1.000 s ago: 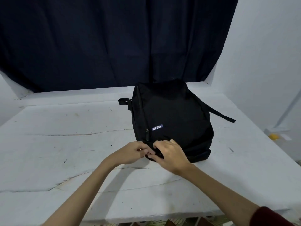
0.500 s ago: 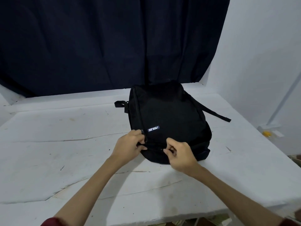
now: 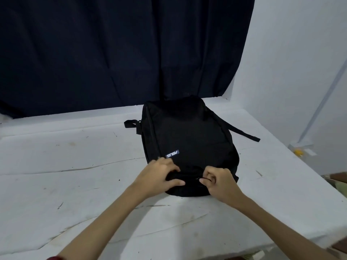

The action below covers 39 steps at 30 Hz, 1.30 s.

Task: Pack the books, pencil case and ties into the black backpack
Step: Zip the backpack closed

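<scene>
Backpack: black backpack (image 3: 189, 139) lying flat on the white table (image 3: 65, 184), near end toward the person, far end toward the dark curtain (image 3: 112, 53).
Logo: small blue patch (image 3: 172, 154) on the backpack's front, lettering upside down from this view, just beyond the left hand.
Straps: short loop (image 3: 130, 123) sticking out from the backpack's left side; long strap (image 3: 242, 132) trailing off its right side onto the table.
Left hand: left hand (image 3: 159, 177) pressing down on the backpack's near-left corner, fingers spread and slightly bent, thumb along the near edge, fabric bunched under it.
Right hand: right hand (image 3: 219, 182) at the backpack's near edge, right of the left hand, fingers curled, thumb and forefinger pinching the zipper pull (image 3: 199, 178).
Hidden: books, pencil case and ties not visible; zipper line black on black, open or closed impossible to tell; zipper pull mostly covered by the fingers.
Cut off: red sleeve (image 3: 54, 258) at the bottom edge, below the backpack.
Beyond: small yellow thing (image 3: 298, 152) off the table, right of the backpack, too blurred to name.
Change: right hand farther right along the near edge than half a second ago; left hand lower on the corner, clear of the logo.
</scene>
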{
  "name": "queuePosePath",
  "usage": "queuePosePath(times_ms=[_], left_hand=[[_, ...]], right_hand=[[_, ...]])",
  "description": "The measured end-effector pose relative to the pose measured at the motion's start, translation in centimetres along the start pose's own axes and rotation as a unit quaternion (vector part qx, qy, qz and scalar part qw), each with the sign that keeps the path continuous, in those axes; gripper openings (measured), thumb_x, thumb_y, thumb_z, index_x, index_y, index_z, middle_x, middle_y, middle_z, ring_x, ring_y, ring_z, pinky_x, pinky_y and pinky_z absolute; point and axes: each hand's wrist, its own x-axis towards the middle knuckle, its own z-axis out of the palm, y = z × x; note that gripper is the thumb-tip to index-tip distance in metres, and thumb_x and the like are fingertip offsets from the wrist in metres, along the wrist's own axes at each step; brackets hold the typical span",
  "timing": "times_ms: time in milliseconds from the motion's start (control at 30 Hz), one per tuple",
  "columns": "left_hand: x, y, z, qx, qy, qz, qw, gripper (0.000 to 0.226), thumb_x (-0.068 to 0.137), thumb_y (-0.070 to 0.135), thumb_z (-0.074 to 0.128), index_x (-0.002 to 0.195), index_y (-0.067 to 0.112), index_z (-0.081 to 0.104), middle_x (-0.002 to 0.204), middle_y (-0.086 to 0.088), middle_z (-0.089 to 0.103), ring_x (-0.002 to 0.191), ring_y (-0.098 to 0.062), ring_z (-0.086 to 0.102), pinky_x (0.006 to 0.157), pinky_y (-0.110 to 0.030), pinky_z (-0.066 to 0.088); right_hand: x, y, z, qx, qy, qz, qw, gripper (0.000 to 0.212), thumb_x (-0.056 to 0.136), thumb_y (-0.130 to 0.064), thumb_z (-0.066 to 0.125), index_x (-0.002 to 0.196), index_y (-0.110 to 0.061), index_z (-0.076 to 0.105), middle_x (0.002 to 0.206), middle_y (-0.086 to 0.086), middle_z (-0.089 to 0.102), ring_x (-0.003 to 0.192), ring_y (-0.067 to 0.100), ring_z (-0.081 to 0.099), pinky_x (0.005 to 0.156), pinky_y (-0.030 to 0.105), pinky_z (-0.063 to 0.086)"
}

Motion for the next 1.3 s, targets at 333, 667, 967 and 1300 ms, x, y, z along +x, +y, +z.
queuePosePath(times_ms=[333,667,967,1300], left_hand=[[-1.4,0.8,0.2,-0.122,0.233,0.032,0.964,0.014,0.074,0.018,0.045,0.072,0.027,0.036,0.075,0.016,0.037,0.067,0.0,0.035,0.051,-0.011,0.029],[2.0,3.2,-0.9,0.002,0.085,0.076,0.993,0.023,0.089,0.046,0.056,0.102,0.027,0.057,0.097,0.014,0.048,0.094,-0.009,0.048,0.08,-0.023,0.031],[6.3,6.0,2.2,-0.074,-0.012,0.036,0.997,0.016,0.091,0.023,0.06,0.082,0.018,0.048,0.088,0.003,0.054,0.084,-0.022,0.057,0.071,-0.032,0.045],[5.4,5.4,1.5,-0.15,0.043,0.035,0.987,0.017,0.089,0.027,0.063,0.079,0.019,0.052,0.073,0.011,0.046,0.063,-0.006,0.045,0.061,-0.023,0.035]], right_hand=[[-0.6,0.6,-2.8,-0.029,0.066,-0.004,0.997,0.023,0.083,-0.008,0.069,0.069,-0.005,0.052,0.047,-0.002,0.04,0.049,0.013,0.037,0.047,0.018,0.028],[-0.6,2.6,-4.2,-0.046,0.04,0.04,0.997,0.042,0.086,-0.008,0.065,0.062,-0.027,0.036,0.048,-0.007,0.031,0.049,0.01,0.037,0.046,0.018,0.025],[0.8,3.9,-6.2,-0.009,0.087,0.185,0.979,0.035,0.094,-0.031,0.054,0.078,-0.001,0.06,0.068,0.015,0.058,0.066,0.019,0.051,0.062,0.03,0.037],[4.9,4.5,-4.9,0.169,0.096,0.36,0.912,0.045,0.089,-0.036,0.062,0.058,-0.014,0.036,0.077,0.003,0.044,0.083,0.018,0.04,0.065,0.027,0.035]])
